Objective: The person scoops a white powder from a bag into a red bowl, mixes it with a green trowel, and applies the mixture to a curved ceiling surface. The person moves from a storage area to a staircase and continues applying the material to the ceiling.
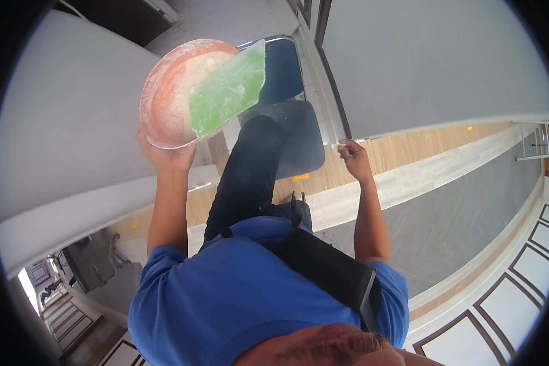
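My left hand grips the near rim of a round orange-pink basin, its palm and some fingers under the edge. The basin's inside is coated with a whitish, powdery-looking material. A flat green sheet, smeared white and with uneven edges, lies slantwise over the basin's right side and juts past the rim. My right hand is off to the right, near the lower end of a dark wall edge. Its fingers are curled together; whatever may be between the fingertips is too small to make out.
My dark-trousered leg is raised against a chair with a dark seat and blue backrest. Pale walls rise on the left and right. Wood-look flooring runs behind the chair. Grey flooring lies right.
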`<state>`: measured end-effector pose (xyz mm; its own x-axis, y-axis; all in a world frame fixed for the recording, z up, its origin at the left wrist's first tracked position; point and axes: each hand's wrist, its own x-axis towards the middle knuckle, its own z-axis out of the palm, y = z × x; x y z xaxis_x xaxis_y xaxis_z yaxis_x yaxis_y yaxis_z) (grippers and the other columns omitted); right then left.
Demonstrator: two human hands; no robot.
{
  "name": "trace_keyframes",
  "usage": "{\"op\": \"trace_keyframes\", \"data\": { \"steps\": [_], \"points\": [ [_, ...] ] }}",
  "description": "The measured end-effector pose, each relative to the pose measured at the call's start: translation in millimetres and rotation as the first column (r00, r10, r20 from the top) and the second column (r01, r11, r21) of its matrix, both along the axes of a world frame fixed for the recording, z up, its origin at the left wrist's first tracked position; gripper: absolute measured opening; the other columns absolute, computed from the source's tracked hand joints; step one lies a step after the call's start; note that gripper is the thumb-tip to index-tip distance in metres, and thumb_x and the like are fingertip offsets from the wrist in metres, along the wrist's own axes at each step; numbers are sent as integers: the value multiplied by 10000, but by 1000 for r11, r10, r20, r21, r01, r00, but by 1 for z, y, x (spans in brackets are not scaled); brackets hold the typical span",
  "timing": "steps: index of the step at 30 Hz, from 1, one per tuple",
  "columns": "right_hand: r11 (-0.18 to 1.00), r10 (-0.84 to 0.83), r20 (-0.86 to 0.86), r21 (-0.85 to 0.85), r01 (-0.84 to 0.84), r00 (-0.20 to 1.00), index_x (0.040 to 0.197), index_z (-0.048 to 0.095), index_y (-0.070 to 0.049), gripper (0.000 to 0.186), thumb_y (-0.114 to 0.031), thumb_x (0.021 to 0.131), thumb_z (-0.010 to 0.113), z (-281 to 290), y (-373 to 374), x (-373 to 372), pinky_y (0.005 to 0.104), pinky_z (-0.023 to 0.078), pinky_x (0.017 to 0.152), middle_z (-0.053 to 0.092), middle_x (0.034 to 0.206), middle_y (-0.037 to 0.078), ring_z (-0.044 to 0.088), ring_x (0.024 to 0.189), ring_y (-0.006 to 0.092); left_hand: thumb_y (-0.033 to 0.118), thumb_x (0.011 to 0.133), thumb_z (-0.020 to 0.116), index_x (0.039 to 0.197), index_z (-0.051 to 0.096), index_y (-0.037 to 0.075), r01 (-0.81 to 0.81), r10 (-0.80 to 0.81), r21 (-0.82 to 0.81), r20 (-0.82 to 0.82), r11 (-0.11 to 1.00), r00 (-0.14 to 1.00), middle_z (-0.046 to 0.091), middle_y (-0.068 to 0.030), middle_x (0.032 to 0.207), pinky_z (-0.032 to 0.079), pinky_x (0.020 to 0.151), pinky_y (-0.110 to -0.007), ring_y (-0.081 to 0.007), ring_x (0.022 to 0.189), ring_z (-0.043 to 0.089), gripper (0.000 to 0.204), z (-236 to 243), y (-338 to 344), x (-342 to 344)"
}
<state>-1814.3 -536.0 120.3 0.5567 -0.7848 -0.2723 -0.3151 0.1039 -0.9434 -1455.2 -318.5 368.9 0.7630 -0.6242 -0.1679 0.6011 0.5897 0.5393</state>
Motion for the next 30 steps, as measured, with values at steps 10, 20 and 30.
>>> {"op": "trace_keyframes", "data": {
  "steps": [10, 20, 30],
  "points": [
    [798, 71, 164, -601, 42, 984, 1111, 715, 12, 224, -165, 979, 675, 367, -133, 213, 250, 502, 760, 707, 961, 73, 639, 820, 131, 459, 843, 608, 1398, 520, 65, 116, -110, 75, -79, 990, 991, 572, -164, 1394, 477, 1051, -510, -332, 1258, 567, 686, 30, -121, 108],
    [781, -144, 40, -609, 139, 989, 1348, 588, -42, 556, -211, 861, 797, 430, -53, 204, 391, 530, 883, 532, 1402, 223, 607, 1171, 303, 467, 873, 506, 1439, 460, 28, 376, -431, -310, -131, 873, 893, 534, -194, 1426, 451, 1058, -535, -359, 1256, 553, 719, 90, -148, 162],
    [175, 222, -614, -739, -651, 757, 1268, 662, -148, 434, -157, 835, 657, 516, -32, 278, 502, 383, 1083, 582, 1372, 107, 480, 1337, 342, 542, 923, 463, 1517, 355, 52, 474, -512, -268, -90, 839, 855, 443, -179, 1510, 417, 1118, -558, -364, 1370, 458, 778, 141, -148, 165]
  ]
}}
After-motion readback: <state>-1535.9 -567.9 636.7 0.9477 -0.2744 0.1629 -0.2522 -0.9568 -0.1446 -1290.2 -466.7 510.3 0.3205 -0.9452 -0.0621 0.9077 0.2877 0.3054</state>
